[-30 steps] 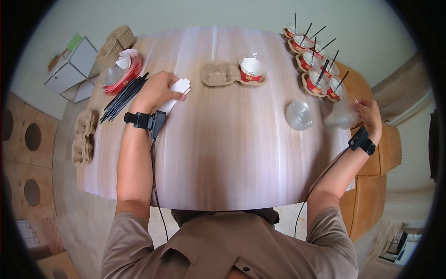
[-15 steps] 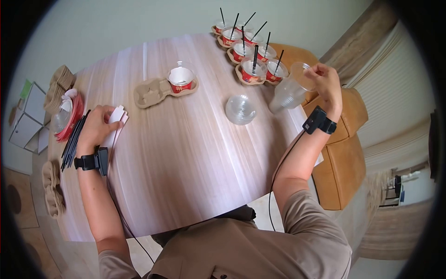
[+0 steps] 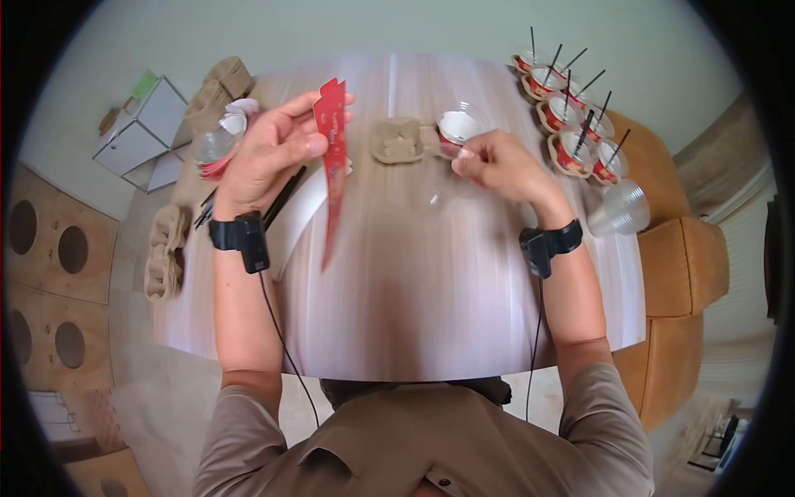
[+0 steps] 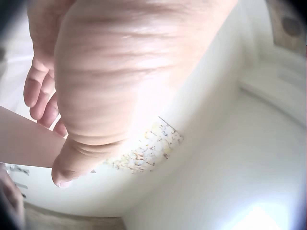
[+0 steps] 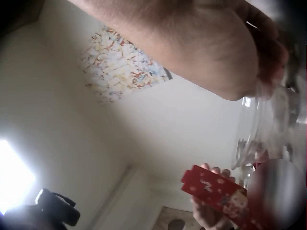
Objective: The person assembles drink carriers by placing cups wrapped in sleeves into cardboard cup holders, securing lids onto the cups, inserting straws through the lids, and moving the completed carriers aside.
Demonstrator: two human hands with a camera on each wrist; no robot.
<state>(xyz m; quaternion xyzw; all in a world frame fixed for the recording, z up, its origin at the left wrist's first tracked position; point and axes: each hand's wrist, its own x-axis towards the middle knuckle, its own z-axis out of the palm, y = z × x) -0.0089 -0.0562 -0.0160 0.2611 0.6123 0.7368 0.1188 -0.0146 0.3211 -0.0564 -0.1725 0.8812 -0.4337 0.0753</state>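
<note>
My left hand (image 3: 269,153) pinches a long red printed cup sleeve (image 3: 333,145) between thumb and fingers, raised over the table. Below it lie pale paper strips (image 3: 300,217) and black straws (image 3: 286,199). My right hand (image 3: 509,170) pinches a clear plastic cup (image 5: 268,120) by its rim, above the middle of the table. Just beyond that hand, a clear cup with a red sleeve (image 3: 461,126) sits in a pulp cup carrier (image 3: 397,141), whose left half shows bare. The round stack of clear plastic pieces seen earlier is hidden near the right hand.
Several red-sleeved cups with black straws (image 3: 571,149) stand in carriers at the back right. Stacked clear cups (image 3: 619,209) lean at the right edge. Carriers (image 3: 166,248) lie at the left edge, with more stacked carriers (image 3: 219,87) behind.
My left hand has lifted a red sleeve off the paper pile. From the clear cup stack at the right, my right hand has come inward with a single cup.
</note>
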